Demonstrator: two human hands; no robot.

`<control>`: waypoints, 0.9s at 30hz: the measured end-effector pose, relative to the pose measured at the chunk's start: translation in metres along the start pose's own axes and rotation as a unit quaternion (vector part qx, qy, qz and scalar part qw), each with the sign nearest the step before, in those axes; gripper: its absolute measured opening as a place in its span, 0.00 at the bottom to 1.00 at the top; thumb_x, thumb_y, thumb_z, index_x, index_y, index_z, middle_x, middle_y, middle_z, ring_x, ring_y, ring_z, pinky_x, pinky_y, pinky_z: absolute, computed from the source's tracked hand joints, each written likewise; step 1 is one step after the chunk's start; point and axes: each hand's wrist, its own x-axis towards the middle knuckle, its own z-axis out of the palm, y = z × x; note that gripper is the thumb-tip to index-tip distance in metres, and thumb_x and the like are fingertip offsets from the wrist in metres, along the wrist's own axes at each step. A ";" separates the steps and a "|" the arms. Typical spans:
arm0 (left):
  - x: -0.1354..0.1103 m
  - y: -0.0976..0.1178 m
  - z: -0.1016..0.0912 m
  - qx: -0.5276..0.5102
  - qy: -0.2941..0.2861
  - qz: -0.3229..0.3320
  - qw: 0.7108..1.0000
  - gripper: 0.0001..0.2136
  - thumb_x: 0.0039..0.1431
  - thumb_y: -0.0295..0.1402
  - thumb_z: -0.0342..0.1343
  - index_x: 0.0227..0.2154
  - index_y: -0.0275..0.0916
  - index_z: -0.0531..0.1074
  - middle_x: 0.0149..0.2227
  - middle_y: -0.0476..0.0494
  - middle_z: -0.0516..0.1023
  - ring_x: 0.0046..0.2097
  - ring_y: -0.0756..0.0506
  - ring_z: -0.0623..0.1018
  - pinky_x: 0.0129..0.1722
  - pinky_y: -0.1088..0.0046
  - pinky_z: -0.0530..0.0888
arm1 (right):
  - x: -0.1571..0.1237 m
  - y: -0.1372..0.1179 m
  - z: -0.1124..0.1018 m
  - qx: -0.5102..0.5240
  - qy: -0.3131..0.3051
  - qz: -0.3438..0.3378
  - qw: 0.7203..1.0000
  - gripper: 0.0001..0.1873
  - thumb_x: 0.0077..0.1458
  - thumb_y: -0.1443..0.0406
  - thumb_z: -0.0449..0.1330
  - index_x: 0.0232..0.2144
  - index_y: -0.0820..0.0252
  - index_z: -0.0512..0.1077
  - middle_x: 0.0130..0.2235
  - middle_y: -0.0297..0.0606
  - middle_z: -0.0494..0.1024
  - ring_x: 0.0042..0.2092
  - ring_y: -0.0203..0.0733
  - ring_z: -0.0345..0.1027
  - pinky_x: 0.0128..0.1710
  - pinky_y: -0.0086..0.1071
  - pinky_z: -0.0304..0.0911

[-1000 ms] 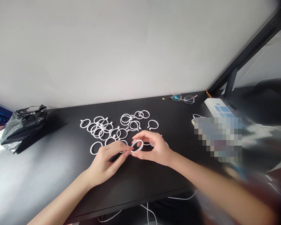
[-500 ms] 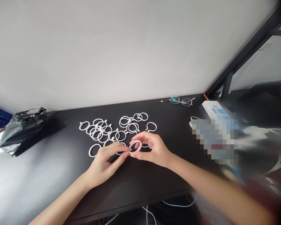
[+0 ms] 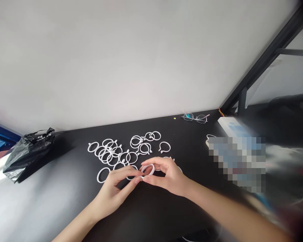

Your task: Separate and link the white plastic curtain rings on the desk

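Between my two hands is a white plastic ring (image 3: 153, 170), likely a curtain ring, held just above the black table. My left hand (image 3: 117, 190) pinches its left side between thumb and fingertips. My right hand (image 3: 168, 176) grips the right part, with the thumb below and the fingers curved over the top. Fingertips cover part of the ring, so its join is hidden. Beyond the hands, several similar white rings (image 3: 137, 158) with small knobs lie in loose, overlapping groups. One ring (image 3: 98, 176) lies left of my left hand, and others are partly covered by my hands.
A black plastic bag (image 3: 27, 153) stands at the left end of the table (image 3: 192, 154). Eyeglasses (image 3: 195, 118) lie near the wall at the back right. On the right are a white and blue box (image 3: 228, 124) and a pixelated item. A black metal frame (image 3: 242, 99) rises there.
The view has tilted up a little, so the table and things sit lower in the picture. Both hands keep hold of the ring, which has turned slightly between the fingers.
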 end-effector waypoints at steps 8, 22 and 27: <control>0.005 0.004 0.000 -0.011 0.005 0.001 1.000 0.08 0.65 0.29 0.53 0.40 0.42 0.77 0.33 0.46 0.80 0.33 0.48 0.79 0.33 0.74 0.77 | -0.001 0.000 0.000 -0.026 0.006 0.006 1.000 0.21 0.50 0.60 0.68 0.47 0.60 0.76 0.40 0.41 0.82 0.37 0.41 0.77 0.42 0.38 0.74; -0.002 -0.005 -0.002 0.020 0.001 -0.033 0.999 0.09 0.64 0.28 0.54 0.43 0.45 0.77 0.34 0.49 0.80 0.35 0.49 0.78 0.35 0.76 0.75 | 0.001 -0.004 0.006 -0.031 0.041 0.017 0.999 0.21 0.45 0.65 0.70 0.44 0.58 0.77 0.37 0.38 0.82 0.35 0.39 0.76 0.44 0.37 0.73; -0.004 -0.005 -0.002 -0.037 -0.002 -0.049 0.998 0.08 0.64 0.29 0.54 0.40 0.45 0.76 0.35 0.49 0.80 0.35 0.49 0.79 0.37 0.74 0.76 | 0.001 0.000 0.001 0.056 -0.005 0.080 0.995 0.21 0.46 0.61 0.71 0.44 0.58 0.77 0.41 0.41 0.81 0.32 0.36 0.76 0.37 0.32 0.72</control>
